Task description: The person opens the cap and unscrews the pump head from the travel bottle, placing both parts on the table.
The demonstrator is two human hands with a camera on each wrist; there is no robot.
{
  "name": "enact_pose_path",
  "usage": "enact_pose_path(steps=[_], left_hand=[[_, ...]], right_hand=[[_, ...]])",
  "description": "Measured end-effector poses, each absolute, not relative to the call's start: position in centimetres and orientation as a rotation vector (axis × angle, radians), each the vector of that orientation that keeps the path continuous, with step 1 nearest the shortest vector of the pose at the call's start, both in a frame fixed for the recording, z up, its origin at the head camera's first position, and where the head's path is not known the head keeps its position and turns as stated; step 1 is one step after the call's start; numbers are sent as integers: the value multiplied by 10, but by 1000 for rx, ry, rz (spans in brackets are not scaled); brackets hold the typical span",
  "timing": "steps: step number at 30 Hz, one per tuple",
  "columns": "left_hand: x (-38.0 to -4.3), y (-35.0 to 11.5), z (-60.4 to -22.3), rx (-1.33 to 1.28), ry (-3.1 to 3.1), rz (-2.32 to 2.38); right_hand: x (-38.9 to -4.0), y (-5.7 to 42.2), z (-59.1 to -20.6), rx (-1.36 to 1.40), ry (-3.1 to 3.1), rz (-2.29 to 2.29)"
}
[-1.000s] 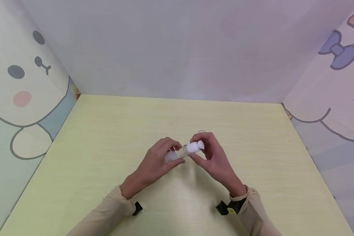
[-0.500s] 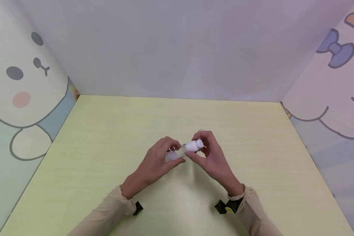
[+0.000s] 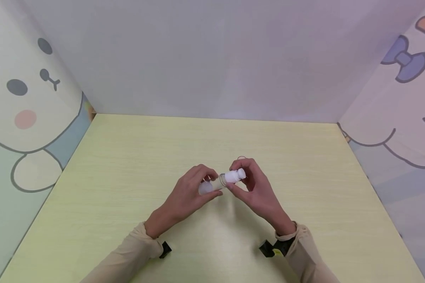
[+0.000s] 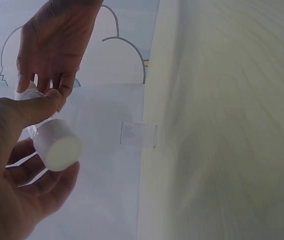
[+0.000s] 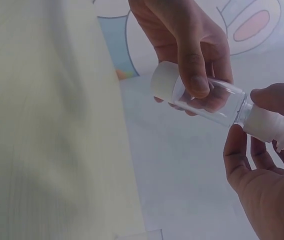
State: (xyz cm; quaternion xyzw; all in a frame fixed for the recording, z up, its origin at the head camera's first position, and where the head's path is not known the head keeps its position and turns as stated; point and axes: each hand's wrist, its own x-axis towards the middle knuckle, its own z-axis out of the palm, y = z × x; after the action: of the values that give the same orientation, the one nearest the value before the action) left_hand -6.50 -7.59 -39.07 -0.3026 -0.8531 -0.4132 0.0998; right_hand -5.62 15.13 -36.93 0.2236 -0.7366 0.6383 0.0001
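Note:
Held above the table is a small clear pump bottle [image 5: 214, 102] with a white base [image 4: 64, 152] and a white pump head [image 3: 233, 176]. My left hand [image 3: 187, 192] grips the body near the base, thumb across the side in the right wrist view. At the other end, my right hand [image 3: 258, 192] pinches the collar of the pump head between thumb and fingers. The short nozzle of the head points downward in the right wrist view. The bottle lies tilted, its pump end up and to the right in the head view.
A clear cylindrical cap [image 4: 138, 135] stands on the pale wooden table [image 3: 145, 149], just beyond my right hand. A plain wall [image 3: 212, 59] closes the back, and cartoon-printed panels flank both sides.
My right hand shifts slightly left, then back right, and the pump head turns with it, its nozzle showing at a different angle. The left hand keeps its hold and stays in place.

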Motion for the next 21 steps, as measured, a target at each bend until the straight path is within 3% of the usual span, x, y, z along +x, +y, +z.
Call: enact_pose_path(steps=[21], left_hand=[[-67, -76, -393, -878, -2561, -1210]], right_hand=[[-59, 169, -373, 763, -2306, 1887]])
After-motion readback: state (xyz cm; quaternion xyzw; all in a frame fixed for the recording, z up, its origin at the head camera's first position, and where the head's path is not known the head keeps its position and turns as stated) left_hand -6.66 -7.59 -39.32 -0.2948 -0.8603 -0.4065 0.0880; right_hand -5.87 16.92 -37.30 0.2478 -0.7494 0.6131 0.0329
